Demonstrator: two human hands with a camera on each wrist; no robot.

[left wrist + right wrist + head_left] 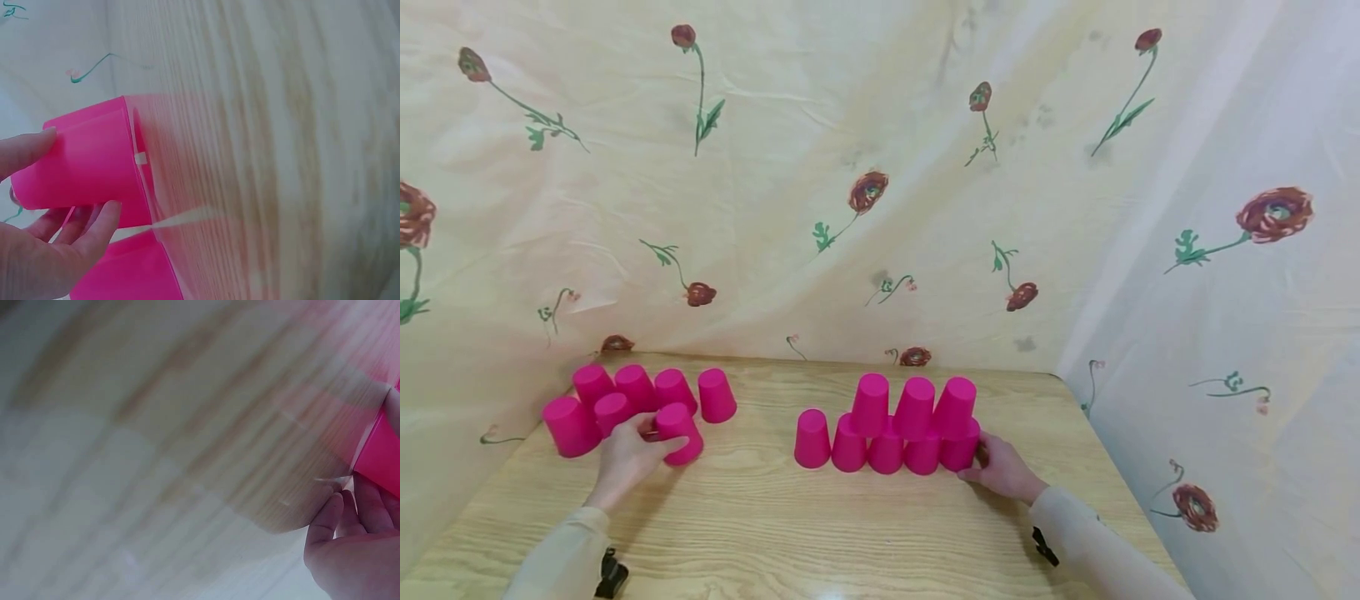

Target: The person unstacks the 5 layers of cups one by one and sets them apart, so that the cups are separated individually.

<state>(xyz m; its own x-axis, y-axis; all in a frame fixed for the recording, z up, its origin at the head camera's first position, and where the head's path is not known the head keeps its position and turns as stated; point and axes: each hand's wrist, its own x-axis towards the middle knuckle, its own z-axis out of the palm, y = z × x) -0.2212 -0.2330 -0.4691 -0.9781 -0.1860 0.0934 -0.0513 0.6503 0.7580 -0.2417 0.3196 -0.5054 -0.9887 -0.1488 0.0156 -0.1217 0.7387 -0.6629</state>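
My left hand (628,454) holds a pink cup (681,446) at the front of the left cluster; the cup is upside down. In the left wrist view, the thumb lies on one side of this cup (87,156) and the fingers on the other, its rim close to the table. My right hand (1000,468) is at the right end of a row of upside-down pink cups, thumb and fingers about the lower part of the end cup (958,450). That cup (381,453) is partly cut off in the right wrist view. Three cups (914,408) stand on top of this row.
Several more upside-down pink cups (571,427) stand close together at the left, one cup (717,396) slightly apart. The row's leftmost cup (812,439) has nothing on it. Flowered cloth (775,192) hangs behind and beside the wooden table (820,533).
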